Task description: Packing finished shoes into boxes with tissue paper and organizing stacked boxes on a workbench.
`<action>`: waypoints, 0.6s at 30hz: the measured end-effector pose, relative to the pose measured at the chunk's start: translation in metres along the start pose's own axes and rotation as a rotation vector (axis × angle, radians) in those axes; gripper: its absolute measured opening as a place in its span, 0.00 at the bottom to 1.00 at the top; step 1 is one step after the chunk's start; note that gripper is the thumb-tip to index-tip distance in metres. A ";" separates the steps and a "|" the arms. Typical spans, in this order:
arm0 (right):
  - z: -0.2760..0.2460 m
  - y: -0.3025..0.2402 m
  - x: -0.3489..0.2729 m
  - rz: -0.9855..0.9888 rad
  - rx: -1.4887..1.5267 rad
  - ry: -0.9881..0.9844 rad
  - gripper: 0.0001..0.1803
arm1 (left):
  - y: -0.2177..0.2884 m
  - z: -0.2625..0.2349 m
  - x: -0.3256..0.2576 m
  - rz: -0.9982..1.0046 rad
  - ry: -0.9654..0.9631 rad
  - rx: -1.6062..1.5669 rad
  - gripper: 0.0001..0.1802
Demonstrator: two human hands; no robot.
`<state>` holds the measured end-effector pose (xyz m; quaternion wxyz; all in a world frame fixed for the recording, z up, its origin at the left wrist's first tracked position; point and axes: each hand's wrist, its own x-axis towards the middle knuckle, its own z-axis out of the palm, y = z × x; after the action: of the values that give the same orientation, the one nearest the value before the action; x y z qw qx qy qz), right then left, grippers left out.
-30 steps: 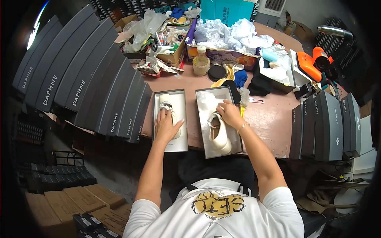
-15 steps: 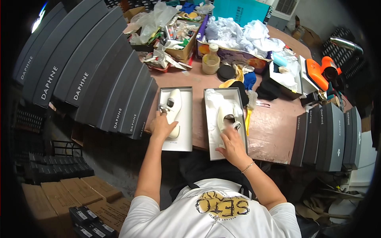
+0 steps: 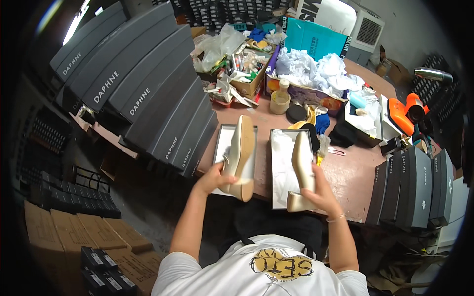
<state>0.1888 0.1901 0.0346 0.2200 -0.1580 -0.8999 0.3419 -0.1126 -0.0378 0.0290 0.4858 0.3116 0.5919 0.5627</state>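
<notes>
My left hand (image 3: 213, 178) grips a cream shoe (image 3: 242, 150) near its heel, raised above a shallow grey-edged box part (image 3: 225, 134) with a white inside. The shoe is turned on its side, so its tan sole shows. My right hand (image 3: 322, 191) is closed round the heel end of a second cream shoe (image 3: 302, 160), its sole side partly turned up. That one is over a grey shoe box (image 3: 272, 197) lined with white tissue paper (image 3: 282, 170).
Stacked dark grey shoe boxes (image 3: 158, 108) rise at the left, with more boxes (image 3: 414, 187) at the right. Behind are a jar with a bottle (image 3: 280, 101), a carton of crumpled paper (image 3: 316, 69), cloths and an orange tool (image 3: 399, 116). Brown cartons (image 3: 74, 232) stand lower left.
Both hands have lifted the cream shoes out of the box parts and tilted them so their soles show. The whole view has shifted a little.
</notes>
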 end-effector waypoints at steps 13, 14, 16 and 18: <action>0.038 -0.025 -0.103 0.498 1.875 -0.098 0.44 | -0.037 0.151 -0.026 -0.285 -0.472 -0.670 0.41; 0.036 -0.025 -0.102 0.513 1.882 -0.097 0.44 | -0.039 0.154 -0.024 -0.292 -0.467 -0.683 0.41; 0.035 -0.026 -0.098 0.533 1.918 -0.074 0.44 | -0.034 0.161 -0.021 -0.298 -0.451 -0.708 0.41; 0.039 -0.027 -0.093 0.549 1.985 -0.039 0.44 | -0.027 0.165 -0.021 -0.334 -0.441 -0.767 0.40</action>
<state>0.2447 0.1088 -0.0001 0.1509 -0.0996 -0.1482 0.9723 0.0521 -0.0015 0.0245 0.7636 0.1222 0.2661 0.5754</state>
